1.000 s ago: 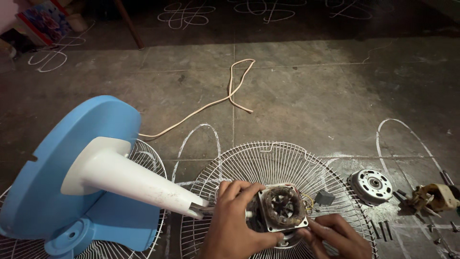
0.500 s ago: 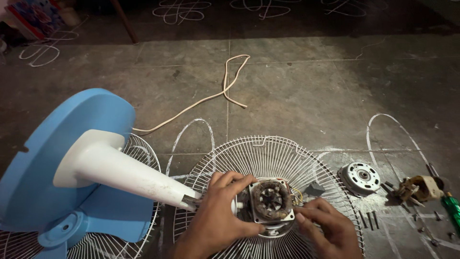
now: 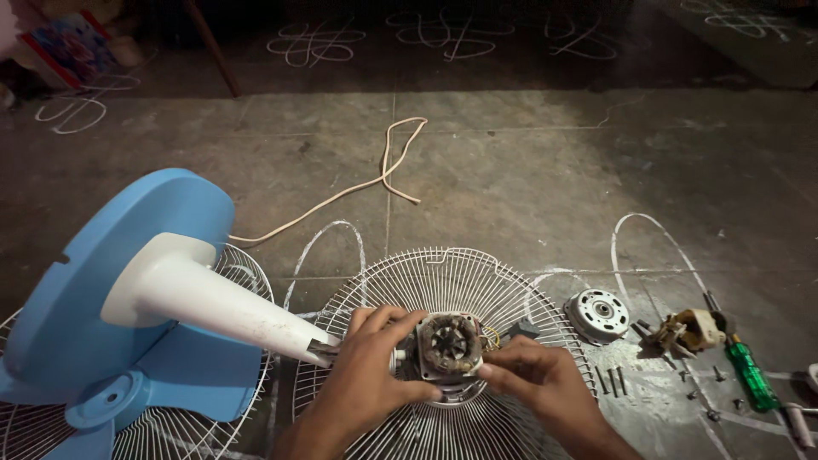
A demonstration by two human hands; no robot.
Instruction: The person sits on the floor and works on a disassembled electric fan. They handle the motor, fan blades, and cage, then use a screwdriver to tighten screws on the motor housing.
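Grey metal, square and grimy, the motor (image 3: 449,346) sits between both hands at the bottom middle of the view, resting on the white wire guard (image 3: 443,290) with its open round face and copper windings turned up toward the camera. The left hand (image 3: 368,366) closes on it from 9 o'clock, fingers curled over the top left corner and thumb under its near edge. The right hand (image 3: 537,385) meets it from 4 o'clock, fingertips pinched at the right edge near the thin yellow wires (image 3: 492,338). Both hands touch it; neither is nearer. The motor's shaft axis points up out of the guard, while the white stand neck (image 3: 221,302) runs off toward 9 o'clock to the blue base (image 3: 94,281). At 3 o'clock lie a round end plate (image 3: 598,314), a small gear unit (image 3: 694,330), loose screws (image 3: 612,380) and a green screwdriver (image 3: 750,375). A pale cord (image 3: 383,175) trails toward 12 o'clock across the concrete floor (image 3: 528,170).
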